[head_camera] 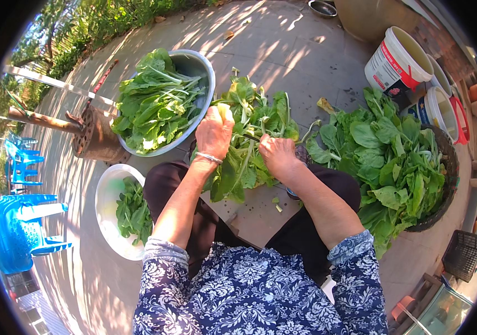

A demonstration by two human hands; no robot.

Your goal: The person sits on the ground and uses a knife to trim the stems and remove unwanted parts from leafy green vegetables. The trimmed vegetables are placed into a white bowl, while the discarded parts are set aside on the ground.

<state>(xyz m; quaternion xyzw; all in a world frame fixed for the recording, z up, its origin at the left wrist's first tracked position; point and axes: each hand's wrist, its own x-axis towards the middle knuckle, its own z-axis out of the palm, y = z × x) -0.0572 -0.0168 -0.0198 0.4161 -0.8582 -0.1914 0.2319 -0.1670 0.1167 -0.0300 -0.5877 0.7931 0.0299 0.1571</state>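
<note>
My left hand (213, 132) grips a leafy green plant, whose broad leaves (232, 184) hang down below it. A small knife (251, 137) with a dark blade points left out of my right hand (278, 155), its tip close to the plant's stem. The handle is hidden in my fist. Between and beyond my hands, loose leaves and stems (278, 117) lie heaped on the ground, some yellowish. To the left a metal basin (208, 75) holds a pile of leafy greens (159, 104). On the right, more greens (389, 155) overflow a dark woven basket (447, 167).
A white basin (106, 197) with a few greens stands by my left knee. Beyond it are a rusty perforated metal cylinder (100, 136) and stacked blue plastic stools (14, 234). Several buckets (389, 63) and a black plastic crate (463, 255) line the right side.
</note>
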